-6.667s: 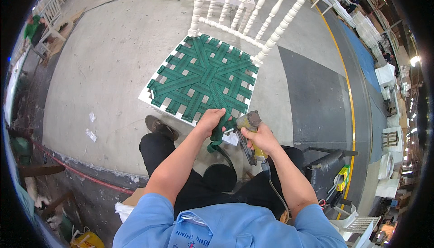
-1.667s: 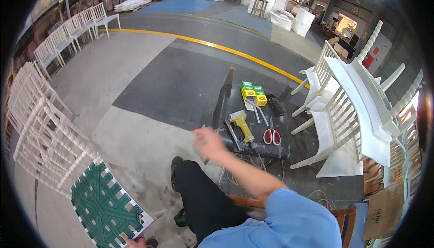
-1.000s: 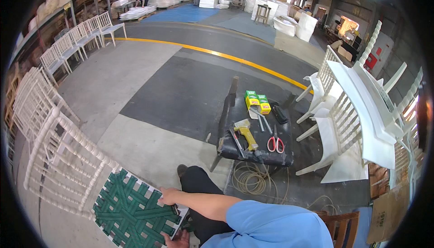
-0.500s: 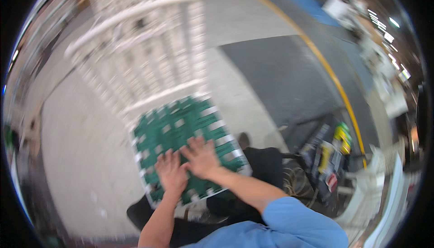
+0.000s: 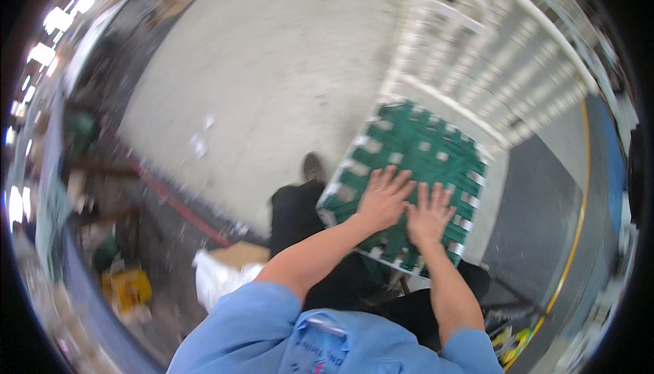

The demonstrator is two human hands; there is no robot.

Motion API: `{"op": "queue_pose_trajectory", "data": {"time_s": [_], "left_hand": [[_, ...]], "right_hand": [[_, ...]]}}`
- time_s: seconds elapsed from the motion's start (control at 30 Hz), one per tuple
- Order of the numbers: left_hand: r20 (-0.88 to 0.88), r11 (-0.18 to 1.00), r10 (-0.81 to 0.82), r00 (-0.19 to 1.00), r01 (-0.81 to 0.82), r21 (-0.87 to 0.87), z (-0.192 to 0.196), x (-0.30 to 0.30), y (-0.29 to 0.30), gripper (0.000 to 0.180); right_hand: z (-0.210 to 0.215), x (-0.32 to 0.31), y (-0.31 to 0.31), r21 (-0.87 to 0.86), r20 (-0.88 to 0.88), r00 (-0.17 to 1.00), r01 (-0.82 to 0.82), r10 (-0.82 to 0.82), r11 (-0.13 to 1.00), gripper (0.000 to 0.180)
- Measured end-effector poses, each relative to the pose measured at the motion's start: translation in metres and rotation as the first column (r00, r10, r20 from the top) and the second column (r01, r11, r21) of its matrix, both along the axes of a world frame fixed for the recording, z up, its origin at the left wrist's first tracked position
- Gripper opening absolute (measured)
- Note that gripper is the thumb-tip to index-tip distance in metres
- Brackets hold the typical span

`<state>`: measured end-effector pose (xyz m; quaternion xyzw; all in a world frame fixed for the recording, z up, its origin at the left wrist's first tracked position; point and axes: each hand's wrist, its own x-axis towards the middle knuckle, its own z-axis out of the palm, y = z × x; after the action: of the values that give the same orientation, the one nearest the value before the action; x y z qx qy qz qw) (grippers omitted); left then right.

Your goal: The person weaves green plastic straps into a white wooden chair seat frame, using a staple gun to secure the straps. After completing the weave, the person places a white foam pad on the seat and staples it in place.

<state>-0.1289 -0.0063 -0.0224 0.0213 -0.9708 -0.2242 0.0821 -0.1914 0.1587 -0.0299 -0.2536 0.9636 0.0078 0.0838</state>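
A white chair with a turned-spindle back has its bottom rail [image 5: 453, 109] just beyond the seat. Woven green webbing straps [image 5: 409, 125] cover the seat frame, with square gaps showing between the bands. My left hand [image 5: 383, 200] lies flat on the webbing near the middle, fingers spread. Close beside it, my right hand [image 5: 429, 223] is also pressed flat, its fingers pointing toward the chair back. The two thumbs are almost touching. Neither hand grips anything. The seat rests over my dark-trousered legs.
Left of my legs lie a white bag [image 5: 221, 280] and cardboard [image 5: 240, 255]. A yellow container [image 5: 127, 289] stands at lower left, past a red floor strip [image 5: 184, 209]. My shoe [image 5: 313, 167] is left of the seat. A dark mat [image 5: 528, 197] and yellow line [image 5: 581, 221] run along the right.
The view has swung leftward, so the chair now appears further right and at a different slant. Both hands still lie flat on the webbing.
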Motion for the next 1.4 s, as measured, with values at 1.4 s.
{"op": "queue_pose_trajectory", "data": {"time_s": [1.4], "left_hand": [[0.600, 0.078, 0.751, -0.276, -0.865, -0.496, -0.131, 0.667, -0.130, 0.016]], "right_hand": [[-0.008, 0.021, 0.011, 0.004, 0.084, 0.964, -0.254, 0.253, 0.967, 0.066]]}}
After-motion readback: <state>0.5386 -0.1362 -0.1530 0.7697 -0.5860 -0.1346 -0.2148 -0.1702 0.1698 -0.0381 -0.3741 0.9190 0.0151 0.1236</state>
